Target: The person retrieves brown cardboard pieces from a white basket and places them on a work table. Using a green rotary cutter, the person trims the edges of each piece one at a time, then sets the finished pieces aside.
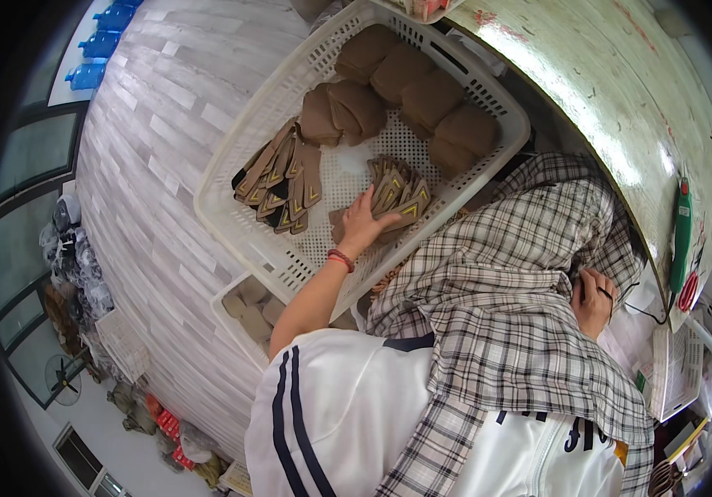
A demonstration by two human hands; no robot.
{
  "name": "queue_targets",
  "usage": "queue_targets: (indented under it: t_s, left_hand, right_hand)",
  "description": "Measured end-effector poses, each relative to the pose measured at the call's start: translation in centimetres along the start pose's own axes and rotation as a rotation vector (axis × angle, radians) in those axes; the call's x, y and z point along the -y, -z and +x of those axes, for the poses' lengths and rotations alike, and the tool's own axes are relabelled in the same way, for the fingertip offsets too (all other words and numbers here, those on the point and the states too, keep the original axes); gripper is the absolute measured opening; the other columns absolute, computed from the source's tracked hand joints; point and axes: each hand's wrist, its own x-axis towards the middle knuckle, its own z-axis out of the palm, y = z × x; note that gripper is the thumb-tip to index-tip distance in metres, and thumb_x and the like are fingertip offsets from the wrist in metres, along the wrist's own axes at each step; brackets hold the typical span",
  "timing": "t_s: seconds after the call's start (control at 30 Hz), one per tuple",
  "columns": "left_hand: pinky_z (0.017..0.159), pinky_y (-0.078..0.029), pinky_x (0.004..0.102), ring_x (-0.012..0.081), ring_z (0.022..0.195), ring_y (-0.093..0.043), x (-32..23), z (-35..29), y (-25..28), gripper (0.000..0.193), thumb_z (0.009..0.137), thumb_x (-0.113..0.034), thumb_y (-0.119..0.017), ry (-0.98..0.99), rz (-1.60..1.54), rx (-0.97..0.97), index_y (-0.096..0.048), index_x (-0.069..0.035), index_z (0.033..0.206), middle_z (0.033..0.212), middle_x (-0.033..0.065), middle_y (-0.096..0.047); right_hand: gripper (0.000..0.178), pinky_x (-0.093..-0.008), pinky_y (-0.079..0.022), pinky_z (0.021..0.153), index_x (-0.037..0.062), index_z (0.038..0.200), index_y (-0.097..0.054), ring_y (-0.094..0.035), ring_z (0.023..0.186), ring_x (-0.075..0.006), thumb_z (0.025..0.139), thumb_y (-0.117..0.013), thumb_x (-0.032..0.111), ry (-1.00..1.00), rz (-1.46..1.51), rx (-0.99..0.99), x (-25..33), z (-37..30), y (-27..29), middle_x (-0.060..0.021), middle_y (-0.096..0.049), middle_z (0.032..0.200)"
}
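Observation:
My left hand (362, 222) reaches into a white perforated plastic basket (244, 236). Its fingers are spread and touch a fanned pile of brown fabric pieces (395, 192) with yellow chevron marks. Left of it, a second fan of similar brown pieces (283, 178) lies in the basket, with black showing among them. Folded brown fabric bundles (414, 83) fill the far side. My right hand (594, 302) lies at the right edge of the plaid cloth (530, 273) over my lap, fingers curled, a dark ring on one. What is inside those fingers is hidden.
A worktable (613, 91) runs along the right, with a green-handled tool (682, 228) and red-handled scissors (688, 291) near its edge. Another basket (231, 311) with brown pieces sits below the large one. A white crate (677, 373) stands at right.

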Motion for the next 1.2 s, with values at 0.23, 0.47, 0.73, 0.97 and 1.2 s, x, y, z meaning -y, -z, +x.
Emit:
queue_targets:
  t_s: [0.23,0.47,0.73,0.97,1.2]
  left_hand:
    - [0.107,-0.034,0.0475,0.0413,0.127,-0.044,6.1,0.6,-1.2,0.082,0.086,-0.06,-0.055,0.477,-0.047,-0.329,-0.044,0.001,0.139,0.139,0.0281,-0.042]
    - [0.105,-0.032,0.0503,0.0421,0.124,-0.042,5.9,-0.1,1.0,0.069,0.087,-0.051,-0.062,0.391,-0.065,-0.294,-0.05,0.001,0.13,0.132,0.0255,-0.047]
    - [0.112,-0.021,0.0568,0.0383,0.139,-0.028,4.4,8.3,14.7,0.107,0.063,-0.053,-0.082,0.316,0.548,-0.621,-0.034,0.001,0.142,0.144,0.0218,-0.039]
    - [0.11,-0.024,0.0566,0.0375,0.133,-0.037,7.5,10.8,16.0,0.119,0.054,-0.051,-0.087,0.456,0.626,-0.334,-0.03,0.002,0.144,0.136,0.0234,-0.045]
    - [0.103,-0.036,0.0464,0.0363,0.123,-0.044,7.6,10.4,16.9,0.089,0.053,-0.038,-0.089,0.428,0.528,-0.373,-0.049,0.0,0.123,0.126,0.0203,-0.05]
  right_hand:
    - [0.022,-0.0391,-0.044,0.085,0.007,0.1,-0.065,-0.06,0.092,-0.028,0.078,-0.066,0.003,0.001,0.013,0.005,0.2,0.4,0.3,-0.005,-0.066,0.1]
    - [0.022,-0.0392,-0.044,0.085,0.007,0.099,-0.065,-0.06,0.092,-0.0281,0.078,-0.065,0.002,-0.028,0.043,-0.02,1.0,0.7,0.7,-0.0052,-0.066,0.1]
    - [0.023,-0.0393,-0.044,0.085,0.0064,0.1,-0.065,-0.059,0.091,-0.0284,0.077,-0.065,0.002,-0.011,0.026,0.0,0.7,0.8,0.6,-0.0054,-0.066,0.1]
    - [0.019,-0.0397,-0.044,0.084,0.0061,0.096,-0.065,-0.059,0.092,-0.0285,0.077,-0.066,0.003,-0.014,-0.001,0.017,0.6,0.7,0.6,-0.0057,-0.066,0.1]
    - [0.02,-0.0395,-0.044,0.085,0.0066,0.096,-0.065,-0.059,0.092,-0.028,0.076,-0.067,0.004,-0.002,-0.009,0.031,0.8,1.0,1.0,-0.005,-0.065,0.099]
